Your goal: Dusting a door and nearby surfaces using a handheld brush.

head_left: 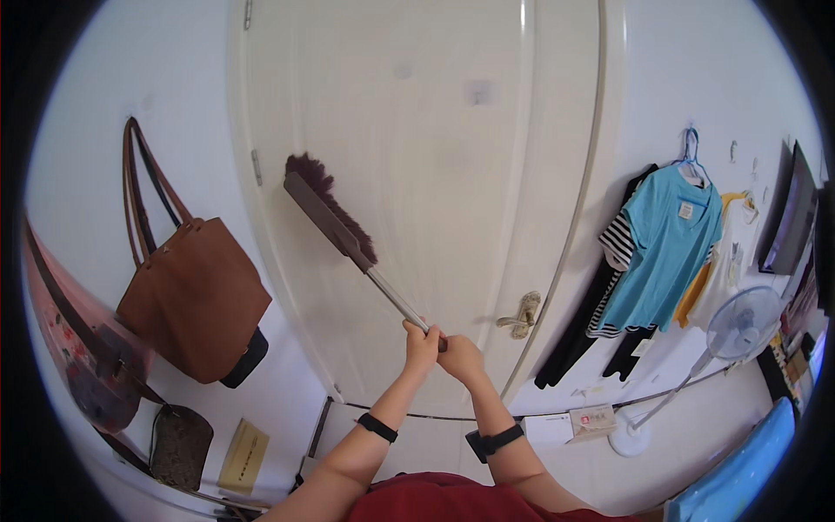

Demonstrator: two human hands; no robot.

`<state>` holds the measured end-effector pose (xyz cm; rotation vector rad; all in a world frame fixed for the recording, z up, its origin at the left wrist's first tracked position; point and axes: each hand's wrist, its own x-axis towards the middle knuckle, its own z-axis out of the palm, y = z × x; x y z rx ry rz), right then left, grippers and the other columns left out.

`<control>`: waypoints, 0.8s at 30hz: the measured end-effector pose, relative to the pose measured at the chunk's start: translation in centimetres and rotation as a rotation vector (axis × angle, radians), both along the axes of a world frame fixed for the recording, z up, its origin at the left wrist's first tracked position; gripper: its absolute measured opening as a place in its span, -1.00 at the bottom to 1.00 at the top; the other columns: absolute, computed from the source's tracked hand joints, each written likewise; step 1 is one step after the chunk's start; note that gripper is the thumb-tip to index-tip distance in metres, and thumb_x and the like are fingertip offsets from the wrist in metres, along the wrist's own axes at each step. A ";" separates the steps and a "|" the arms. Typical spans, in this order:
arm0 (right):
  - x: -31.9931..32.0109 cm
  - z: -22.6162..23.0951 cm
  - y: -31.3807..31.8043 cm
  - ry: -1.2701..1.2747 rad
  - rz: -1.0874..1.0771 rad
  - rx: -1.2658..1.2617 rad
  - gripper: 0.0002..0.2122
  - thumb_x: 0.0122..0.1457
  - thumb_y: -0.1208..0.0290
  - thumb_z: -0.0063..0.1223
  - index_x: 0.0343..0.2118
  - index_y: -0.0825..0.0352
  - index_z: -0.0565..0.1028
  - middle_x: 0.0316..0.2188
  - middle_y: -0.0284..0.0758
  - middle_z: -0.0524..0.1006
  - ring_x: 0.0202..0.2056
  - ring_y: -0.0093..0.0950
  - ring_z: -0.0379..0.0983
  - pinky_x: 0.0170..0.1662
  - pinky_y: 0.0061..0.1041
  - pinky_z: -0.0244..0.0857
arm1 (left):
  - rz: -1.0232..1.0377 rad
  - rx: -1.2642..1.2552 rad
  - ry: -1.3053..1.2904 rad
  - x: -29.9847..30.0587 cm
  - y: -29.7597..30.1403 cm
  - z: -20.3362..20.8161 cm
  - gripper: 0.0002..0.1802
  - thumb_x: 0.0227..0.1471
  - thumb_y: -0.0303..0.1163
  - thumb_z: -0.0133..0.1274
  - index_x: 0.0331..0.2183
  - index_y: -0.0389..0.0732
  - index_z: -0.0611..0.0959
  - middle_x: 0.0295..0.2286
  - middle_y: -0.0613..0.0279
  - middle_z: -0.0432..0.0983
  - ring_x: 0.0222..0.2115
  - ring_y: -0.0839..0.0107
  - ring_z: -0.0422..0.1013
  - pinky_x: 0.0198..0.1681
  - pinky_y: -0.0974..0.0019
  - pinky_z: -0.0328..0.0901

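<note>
Both my hands grip a long-handled duster, which has a flat dark brown back and fluffy dark purple bristles. Its metal handle slants up and left from my hands, putting the head in front of the left part of a cream door. Whether the bristles touch the door I cannot tell. My left hand closes round the handle, higher up. Just to the right, my right hand is wrapped round the handle's lower end. The two hands are close together.
A brown handbag and other bags hang on the left wall. Right of the door handle, shirts on hangers hang on the wall. A standing fan, boxes and a blue covered surface are at the lower right.
</note>
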<state>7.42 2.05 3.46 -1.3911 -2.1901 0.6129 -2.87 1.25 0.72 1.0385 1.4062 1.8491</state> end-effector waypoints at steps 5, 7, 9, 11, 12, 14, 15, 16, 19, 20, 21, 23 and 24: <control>6.7 -1.2 1.0 0.249 -0.115 -0.080 -0.74 -0.04 0.26 0.10 -0.43 0.39 0.55 -0.58 -0.12 0.55 -0.48 -0.19 0.53 -0.40 -0.27 0.36 | -0.104 0.043 0.208 7.0 2.2 1.0 -0.65 0.07 -0.49 -0.10 -0.14 -0.33 0.16 -0.49 0.07 0.42 -0.52 0.34 0.46 -0.43 0.27 0.36; 9.9 -1.2 1.2 0.355 -0.172 -0.123 -0.77 -0.02 0.29 0.08 -0.43 0.39 0.54 -0.60 -0.14 0.54 -0.52 -0.24 0.52 -0.42 -0.30 0.35 | -0.146 0.018 0.317 10.3 3.3 1.7 -0.65 0.07 -0.48 -0.10 -0.14 -0.32 0.16 -0.50 0.04 0.43 -0.51 0.29 0.47 -0.42 0.24 0.36; 12.7 -1.7 1.4 0.466 -0.233 -0.172 -0.79 0.01 0.32 0.07 -0.42 0.40 0.53 -0.62 -0.17 0.53 -0.56 -0.30 0.52 -0.45 -0.34 0.34 | -0.234 -0.044 0.465 14.1 3.0 3.5 -0.64 0.08 -0.44 -0.08 -0.14 -0.29 0.17 -0.47 -0.06 0.46 -0.46 0.07 0.49 -0.38 0.12 0.36; 14.6 -2.3 1.2 0.705 -0.238 -0.092 -0.82 0.05 0.38 0.02 -0.42 0.41 0.53 -0.64 -0.18 0.52 -0.60 -0.37 0.50 -0.47 -0.37 0.32 | -0.232 -0.033 0.537 16.9 2.8 3.7 -0.62 0.08 -0.36 -0.05 -0.15 -0.26 0.18 -0.42 -0.16 0.49 -0.40 -0.15 0.46 -0.33 -0.01 0.33; 15.8 -3.2 1.8 0.733 -0.199 -0.046 -0.77 0.09 0.34 0.01 -0.32 0.43 0.50 -0.60 -0.09 0.53 -0.53 -0.23 0.53 -0.44 -0.29 0.33 | -0.233 -0.042 0.607 18.3 3.2 3.6 -0.61 0.08 -0.32 -0.05 -0.14 -0.25 0.19 -0.40 -0.19 0.49 -0.38 -0.19 0.45 -0.31 -0.05 0.32; 16.0 -5.8 3.4 0.806 -0.222 0.009 -0.74 0.10 0.33 0.00 -0.26 0.44 0.47 -0.56 -0.05 0.54 -0.47 -0.16 0.53 -0.42 -0.27 0.34 | -0.250 -0.104 0.701 20.0 3.2 3.9 -0.57 0.07 -0.25 -0.02 -0.12 -0.21 0.21 -0.36 -0.24 0.48 -0.31 -0.19 0.43 -0.28 -0.09 0.30; 15.8 -5.8 3.7 0.882 -0.218 0.056 -0.71 0.12 0.32 -0.01 -0.20 0.45 0.44 -0.52 0.00 0.54 -0.42 -0.10 0.54 -0.40 -0.25 0.34 | -0.249 -0.101 0.696 20.2 3.3 3.7 -0.57 0.07 -0.25 -0.02 -0.12 -0.21 0.21 -0.36 -0.24 0.48 -0.31 -0.19 0.43 -0.28 -0.09 0.30; 17.2 -6.2 2.8 0.557 -0.204 0.120 -0.67 0.13 0.30 -0.01 -0.14 0.45 0.40 -0.46 0.04 0.54 -0.34 -0.03 0.52 -0.37 -0.22 0.34 | -0.258 -0.114 0.721 20.1 3.2 3.2 -0.50 0.07 -0.22 -0.03 -0.04 -0.26 0.22 -0.30 -0.24 0.48 -0.28 -0.17 0.43 -0.24 -0.06 0.32; 16.0 -10.0 5.3 1.057 -0.274 0.017 -0.68 0.12 0.29 0.00 -0.17 0.45 0.42 -0.47 0.01 0.55 -0.36 -0.06 0.53 -0.37 -0.23 0.34 | -0.277 -0.060 0.705 19.9 3.3 2.3 -0.45 0.06 -0.20 -0.03 0.01 -0.30 0.27 -0.24 -0.23 0.47 -0.26 -0.13 0.44 -0.22 -0.03 0.34; 14.9 -9.5 4.8 1.051 -0.249 0.002 -0.68 0.12 0.29 0.00 -0.17 0.45 0.42 -0.47 0.01 0.55 -0.36 -0.06 0.53 -0.37 -0.23 0.34 | -0.265 -0.019 0.665 18.7 3.2 2.0 -0.48 0.06 -0.21 -0.01 -0.02 -0.30 0.30 -0.24 -0.22 0.47 -0.26 -0.13 0.45 -0.24 -0.02 0.34; 13.7 -8.6 3.7 0.862 -0.238 0.001 -0.68 0.11 0.28 0.01 -0.18 0.46 0.43 -0.47 0.00 0.55 -0.37 -0.09 0.53 -0.38 -0.23 0.34 | -0.242 -0.030 0.655 17.2 3.0 2.1 -0.48 0.06 -0.21 -0.01 -0.02 -0.30 0.30 -0.24 -0.22 0.47 -0.26 -0.13 0.45 -0.24 -0.02 0.34; 10.8 -7.6 2.3 0.630 -0.202 0.024 -0.68 0.10 0.28 0.03 -0.20 0.46 0.44 -0.47 -0.01 0.55 -0.38 -0.12 0.54 -0.38 -0.23 0.35 | -0.169 0.053 0.774 14.3 2.0 2.7 -0.58 0.04 -0.24 0.00 -0.11 -0.26 0.35 -0.31 -0.16 0.50 -0.30 -0.08 0.46 -0.29 -0.01 0.33; 9.4 -7.4 2.0 0.645 -0.169 0.039 -0.68 0.10 0.28 0.03 -0.20 0.46 0.44 -0.47 -0.01 0.55 -0.38 -0.13 0.54 -0.38 -0.24 0.35 | -0.151 0.042 0.775 13.1 1.4 3.2 -0.58 0.04 -0.24 0.00 -0.11 -0.26 0.35 -0.31 -0.16 0.50 -0.30 -0.08 0.46 -0.29 -0.01 0.33</control>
